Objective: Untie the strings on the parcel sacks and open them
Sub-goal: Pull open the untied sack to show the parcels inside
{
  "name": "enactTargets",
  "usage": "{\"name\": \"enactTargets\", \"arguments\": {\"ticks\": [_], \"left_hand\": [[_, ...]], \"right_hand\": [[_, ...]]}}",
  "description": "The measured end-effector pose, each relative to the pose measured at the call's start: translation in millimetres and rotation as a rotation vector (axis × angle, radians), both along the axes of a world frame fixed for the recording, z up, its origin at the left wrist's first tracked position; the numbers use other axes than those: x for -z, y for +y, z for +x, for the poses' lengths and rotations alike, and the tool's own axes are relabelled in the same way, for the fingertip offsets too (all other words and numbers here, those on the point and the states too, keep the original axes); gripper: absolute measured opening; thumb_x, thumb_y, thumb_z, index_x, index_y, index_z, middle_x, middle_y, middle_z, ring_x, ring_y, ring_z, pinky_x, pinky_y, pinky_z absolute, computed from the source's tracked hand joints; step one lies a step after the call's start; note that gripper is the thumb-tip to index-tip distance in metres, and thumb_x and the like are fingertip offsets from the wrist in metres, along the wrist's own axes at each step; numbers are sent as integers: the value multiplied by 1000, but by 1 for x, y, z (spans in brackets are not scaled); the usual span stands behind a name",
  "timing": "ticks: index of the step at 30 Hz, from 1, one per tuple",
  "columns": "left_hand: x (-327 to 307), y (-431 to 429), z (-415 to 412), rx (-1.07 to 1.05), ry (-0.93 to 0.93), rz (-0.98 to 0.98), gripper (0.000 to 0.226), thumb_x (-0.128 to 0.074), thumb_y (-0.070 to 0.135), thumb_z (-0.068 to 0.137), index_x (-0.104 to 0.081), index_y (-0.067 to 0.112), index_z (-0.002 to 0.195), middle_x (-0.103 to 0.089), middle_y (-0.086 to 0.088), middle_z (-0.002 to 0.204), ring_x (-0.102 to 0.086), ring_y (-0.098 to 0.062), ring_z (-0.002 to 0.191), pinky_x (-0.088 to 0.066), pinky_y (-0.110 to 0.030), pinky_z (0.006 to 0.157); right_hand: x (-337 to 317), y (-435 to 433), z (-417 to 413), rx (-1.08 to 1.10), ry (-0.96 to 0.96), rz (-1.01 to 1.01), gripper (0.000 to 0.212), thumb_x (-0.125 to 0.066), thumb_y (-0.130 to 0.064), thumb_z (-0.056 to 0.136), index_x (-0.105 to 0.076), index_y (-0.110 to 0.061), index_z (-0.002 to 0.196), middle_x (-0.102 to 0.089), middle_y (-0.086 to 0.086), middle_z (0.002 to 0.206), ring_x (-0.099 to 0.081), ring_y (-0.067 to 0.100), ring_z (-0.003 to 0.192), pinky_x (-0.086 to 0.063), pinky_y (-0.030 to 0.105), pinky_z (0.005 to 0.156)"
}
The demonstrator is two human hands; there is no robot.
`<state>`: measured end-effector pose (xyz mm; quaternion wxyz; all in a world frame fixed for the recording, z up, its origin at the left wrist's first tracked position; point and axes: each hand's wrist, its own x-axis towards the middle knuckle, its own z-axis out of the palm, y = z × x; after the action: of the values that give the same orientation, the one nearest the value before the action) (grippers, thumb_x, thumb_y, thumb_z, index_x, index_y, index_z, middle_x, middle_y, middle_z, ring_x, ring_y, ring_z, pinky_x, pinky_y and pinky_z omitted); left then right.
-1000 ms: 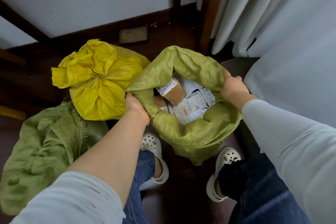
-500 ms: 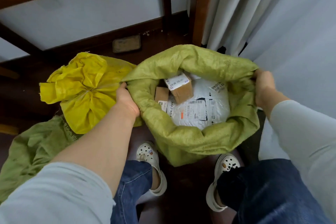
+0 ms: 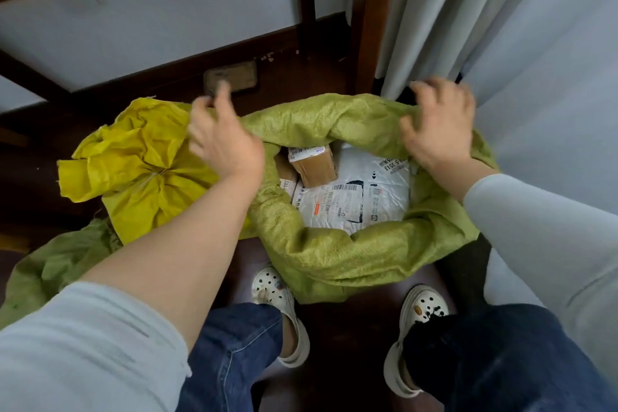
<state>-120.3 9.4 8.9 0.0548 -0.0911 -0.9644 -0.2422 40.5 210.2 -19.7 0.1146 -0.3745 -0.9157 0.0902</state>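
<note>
The green sack stands on the dark floor just in front of the person's two white clogs, and it serves as the landmark here: its mouth is wide open, the woven rim rolled outward all round. Inside it lie a large white mailer with printed labels and, on that mailer's left part, a small brown box with a white label along its top edge; a second brown parcel shows partly at the left inner wall. The right hand is at the sack's far right rim, fingers curled over the cloth as if gripping it, though the fingertips are hidden behind the fold. The left hand is above the sack's far left rim, blurred, fingers spread and loose; whether it touches the cloth cannot be told. The two hands are well apart, one at each side of the opening. To the left of the green sack, touching it, sits a yellow sack, its neck gathered into a bunched knot and not opened. Nearer the person on that same left side lies a second green sack, crumpled and partly hidden by the left forearm. Behind the green sack stand a dark wooden post and a pale grey curtain.
</note>
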Motion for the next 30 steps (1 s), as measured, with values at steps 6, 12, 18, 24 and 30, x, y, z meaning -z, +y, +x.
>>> {"name": "enactTargets", "arguments": {"ticks": [6,12,18,24,30], "left_hand": [[14,18,15,463,-93,-234,92,-72,24,79,-13,13,148,-22,-12,143,-38,-27,126,-48,-33,89],[41,10,6,454,-285,-474,131,-83,22,65,22,12,144,24,-18,152,8,-37,143,-19,-47,114],[53,1,-14,434,-179,-587,92,-51,-11,77,-3,21,149,-31,-14,147,-33,-30,134,-30,-41,105],[55,14,-34,47,-648,0,27,-45,5,87,-62,0,108,-63,-21,114,-58,-37,106,-46,-38,90],[60,2,-39,77,-524,-283,51,-64,25,79,-51,9,125,-51,-19,130,-48,-37,119,-41,-41,97]], "right_hand": [[19,-28,-51,-272,-464,-123,106,-71,-33,77,6,-23,148,1,12,157,-14,33,143,-10,59,112],[19,-12,-62,-186,-251,-267,51,-43,4,82,-44,-12,130,-60,20,116,-57,39,105,-48,45,83],[-7,33,-64,197,-66,-615,35,-37,-8,86,-63,-8,110,-60,15,119,-54,34,112,-44,38,96],[-7,57,-64,198,-197,-538,16,-41,-15,90,-54,-9,98,-52,11,101,-50,29,94,-43,36,86],[10,54,-48,95,-293,-198,34,-46,-8,90,-46,-7,124,-47,22,126,-43,41,118,-38,49,97]]}}
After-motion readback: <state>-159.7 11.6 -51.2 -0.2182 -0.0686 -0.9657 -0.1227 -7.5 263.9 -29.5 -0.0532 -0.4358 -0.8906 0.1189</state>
